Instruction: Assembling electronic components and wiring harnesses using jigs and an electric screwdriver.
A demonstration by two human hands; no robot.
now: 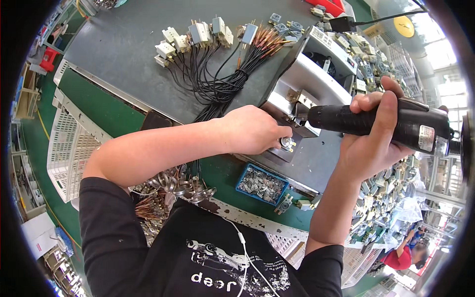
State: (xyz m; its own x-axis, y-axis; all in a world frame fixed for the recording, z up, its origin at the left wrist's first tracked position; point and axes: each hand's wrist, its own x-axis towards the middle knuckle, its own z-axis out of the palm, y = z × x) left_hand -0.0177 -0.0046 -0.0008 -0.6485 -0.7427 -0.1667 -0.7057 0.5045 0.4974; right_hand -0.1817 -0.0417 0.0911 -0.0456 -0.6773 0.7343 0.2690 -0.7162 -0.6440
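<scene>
My right hand (pixel 371 123) is wrapped round a black power screwdriver (pixel 341 119), held almost level. Its tip points left, at the small clamp area on the front of a silver metal machine (pixel 316 74); whether it touches a screw I cannot make out. Low in front of the same machine, my left hand (pixel 252 129) pinches a small component with a round metal face and brass terminals (pixel 286 144). The fingers hide part of that component. Beyond my left forearm lies a bundle of black cables (pixel 217 89) with white and grey connector blocks (pixel 200 33) on their ends.
A blue tray (pixel 241 187) of small metal bits sits at the bench's near edge. Many loose connector blocks (pixel 381 198) are heaped to the right. Metal rings (pixel 173 183) lie near my left elbow, beside white crates (pixel 69 148). Another person (pixel 400 257) is at far right.
</scene>
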